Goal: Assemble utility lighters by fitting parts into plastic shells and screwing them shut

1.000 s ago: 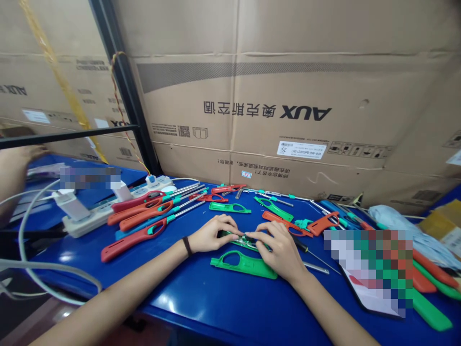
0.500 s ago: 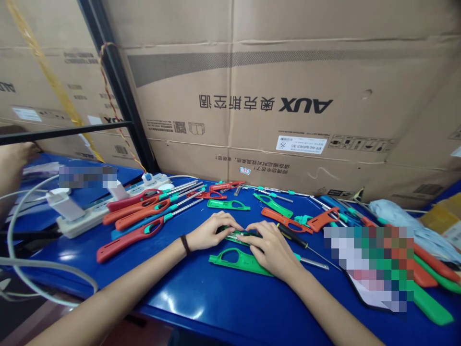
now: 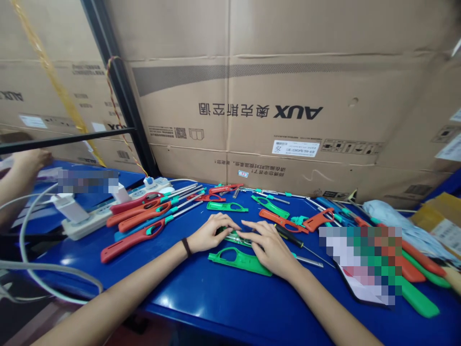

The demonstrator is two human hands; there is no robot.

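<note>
Both my hands rest on the blue table [image 3: 223,298] over a green lighter half with its inner parts [image 3: 236,236]. My left hand [image 3: 209,233], with a dark band at the wrist, has its fingers curled onto the part's left end. My right hand [image 3: 268,247] presses its fingertips on the same part from the right. Just in front of them lies an empty green handle shell [image 3: 239,259], partly under my right hand. A black-handled screwdriver [image 3: 293,240] lies right of my right hand.
Several red long-nosed lighters [image 3: 139,226] lie at the left beside a white power strip [image 3: 90,218] with cables. Loose green and orange shells [image 3: 277,214] are scattered behind. Big cardboard boxes [image 3: 252,105] wall the back. Another person's hand [image 3: 27,161] is at far left.
My hands have stayed on the green part, with the fingers shifting slightly. The camera view has moved a little.
</note>
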